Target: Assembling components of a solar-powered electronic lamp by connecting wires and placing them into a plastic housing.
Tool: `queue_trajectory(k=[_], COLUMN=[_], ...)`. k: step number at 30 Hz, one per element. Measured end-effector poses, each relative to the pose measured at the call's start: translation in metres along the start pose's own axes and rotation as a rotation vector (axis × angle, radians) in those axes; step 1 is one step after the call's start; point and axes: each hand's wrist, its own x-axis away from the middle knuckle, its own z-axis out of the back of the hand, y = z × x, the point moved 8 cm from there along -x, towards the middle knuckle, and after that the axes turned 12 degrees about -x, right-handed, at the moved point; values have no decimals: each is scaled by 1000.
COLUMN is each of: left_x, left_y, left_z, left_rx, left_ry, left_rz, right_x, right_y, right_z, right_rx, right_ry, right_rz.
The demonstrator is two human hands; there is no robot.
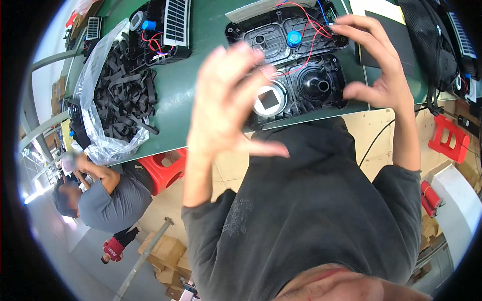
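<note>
Before me on the green table (175,105) lies an opened black plastic housing in two halves. The far half (273,35) carries a round blue part (293,39), a small green circuit board (330,14) and loose red wires (314,47). In the near half (334,75) sit a round speaker-like part (269,102) with a white face and a black ring-shaped recess. Smeared by motion, my left hand (221,95) hovers over the housing's left side, fingers and thumb apart, holding nothing. My right hand (384,67) spans its right side, fingers spread, fingertips close to the board; contact is unclear.
At left, a clear plastic bag (88,105) holds many black straps (123,88). Behind it stands another black housing with a solar panel (176,22). A black bag (429,40) lies at right. A seated co-worker (115,198) and red stools (448,138) are beyond the table edge.
</note>
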Motion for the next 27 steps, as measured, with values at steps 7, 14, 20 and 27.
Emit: queue_trajectory(k=[7, 14, 20, 27], left_x=[36, 56, 53, 60], left_y=[7, -2, -1, 3], left_z=[-41, -23, -21, -19], left_rx=[-219, -262, -236, -143], left_ry=[-125, -119, -154, -130], left_rz=[187, 312, 295, 289], right_x=[26, 10, -48, -74], right_y=[14, -4, -8, 1], right_z=[-35, -37, -43, -43], right_rx=[-122, 5, 8, -172], right_ry=[190, 241, 236, 147], right_rz=[-240, -219, -170, -777])
